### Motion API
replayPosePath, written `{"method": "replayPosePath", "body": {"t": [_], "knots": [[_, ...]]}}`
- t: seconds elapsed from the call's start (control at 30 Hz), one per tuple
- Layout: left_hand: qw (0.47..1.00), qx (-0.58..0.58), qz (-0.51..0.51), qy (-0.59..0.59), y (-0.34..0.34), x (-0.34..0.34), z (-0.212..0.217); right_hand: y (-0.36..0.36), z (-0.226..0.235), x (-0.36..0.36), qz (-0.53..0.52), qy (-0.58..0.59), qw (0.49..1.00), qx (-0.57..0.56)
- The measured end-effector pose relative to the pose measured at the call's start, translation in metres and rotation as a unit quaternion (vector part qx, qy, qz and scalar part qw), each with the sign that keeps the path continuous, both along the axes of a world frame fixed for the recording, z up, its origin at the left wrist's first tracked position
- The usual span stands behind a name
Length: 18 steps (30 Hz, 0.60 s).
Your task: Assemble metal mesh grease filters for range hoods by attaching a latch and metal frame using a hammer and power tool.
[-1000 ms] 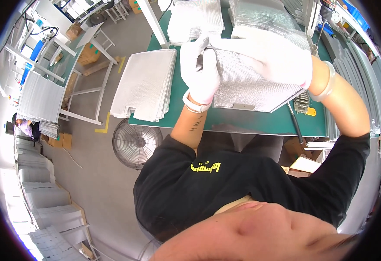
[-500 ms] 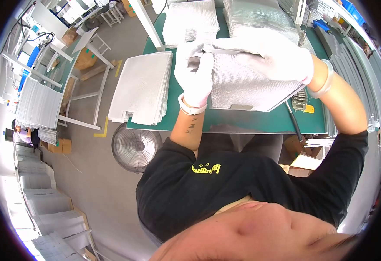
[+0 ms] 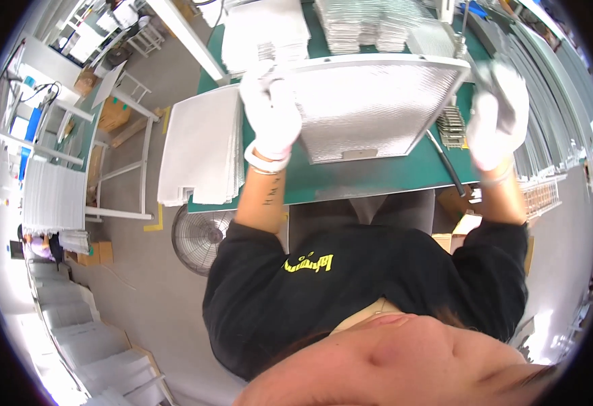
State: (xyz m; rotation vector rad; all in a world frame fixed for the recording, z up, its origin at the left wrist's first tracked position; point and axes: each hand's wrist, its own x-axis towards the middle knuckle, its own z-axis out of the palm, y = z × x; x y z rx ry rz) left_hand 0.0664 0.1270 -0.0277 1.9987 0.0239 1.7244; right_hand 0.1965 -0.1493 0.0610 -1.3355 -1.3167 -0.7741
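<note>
A silver mesh filter panel (image 3: pixel 377 108) with a thin metal frame stands tilted up over the green work table, its lower edge toward me. My left hand (image 3: pixel 269 111), in a white glove, is closed on the panel's left side near its top corner. To the right of the panel, and apart from it, is my white-gloved right hand (image 3: pixel 499 122). Motion smears its fingers, and I see no object in it. Between that hand and the panel lie a bundle of small metal strips (image 3: pixel 451 127) and a black-handled tool (image 3: pixel 449 166).
White sheets are piled (image 3: pixel 198 145) at the table's left. Mesh pads are stacked (image 3: pixel 263 34) at the far side, beside another silvery stack (image 3: pixel 364 24). Long metal profiles (image 3: pixel 547 115) line the right. A floor fan (image 3: pixel 205 237) stands below the table's left corner.
My right hand has come off the panel and moved right and nearer to me. The panel's top edge now shows in full. The view has shifted a little.
</note>
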Motion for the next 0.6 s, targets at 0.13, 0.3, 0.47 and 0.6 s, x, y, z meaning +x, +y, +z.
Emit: {"method": "replayPosePath", "body": {"t": [0.13, 0.3, 0.47, 0.6], "knots": [[0.99, -0.085, -0.103, 0.053, 0.013, -0.012, 0.043, -0.08, -0.156, 0.037, -0.254, 0.096, 0.909, -0.318], [0.859, 0.168, -0.395, 0.281, -0.013, -0.004, 0.117, -0.125, -0.243, 0.03, -0.379, 0.176, 0.808, -0.416], [0.782, 0.532, -0.222, 0.237, -0.08, 0.082, 0.077, -0.14, -0.239, 0.046, -0.249, 0.215, 0.878, -0.348], [0.829, 0.493, -0.15, 0.218, -0.097, 0.105, 0.046, -0.14, -0.131, 0.008, -0.057, 0.59, 0.765, -0.251]]}}
